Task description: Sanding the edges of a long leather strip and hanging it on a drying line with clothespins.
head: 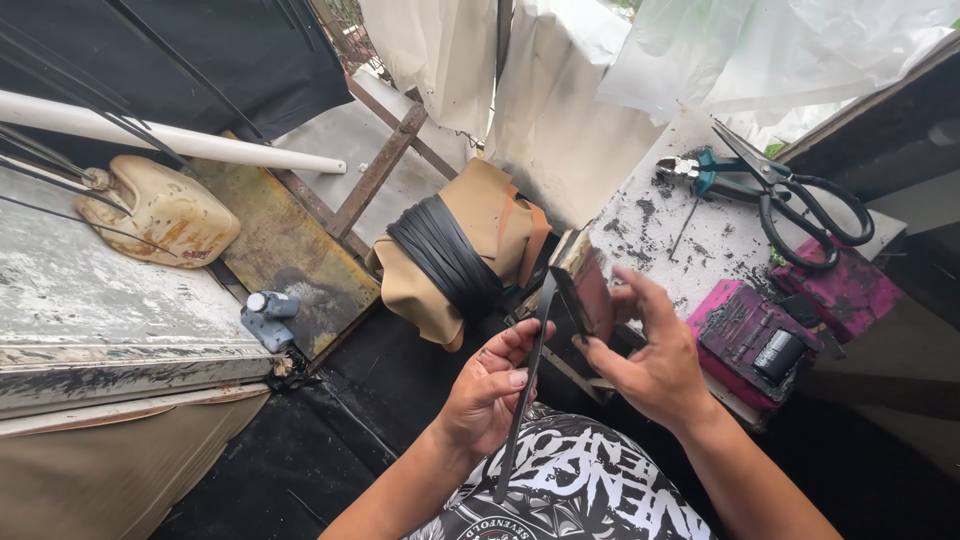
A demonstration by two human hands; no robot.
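My left hand [488, 388] pinches a long black strip [522, 400] that runs from near my lap up to a small block. My right hand [645, 355] grips that small flat block [585, 290], which has a dark reddish face and a pale top edge. The strip's upper end meets the block's left side. Both hands are held close together above my lap, in front of a rough white work surface [690, 240].
Black scissors [800, 195] and teal-handled pliers [705, 172] lie on the white surface. Pink blocks [750, 340] sit at its near right. A tan roll wrapped in black strips [455, 255], a cream jug [165, 212], a white pipe [170, 140] and a worn bench [90, 300] stand to the left.
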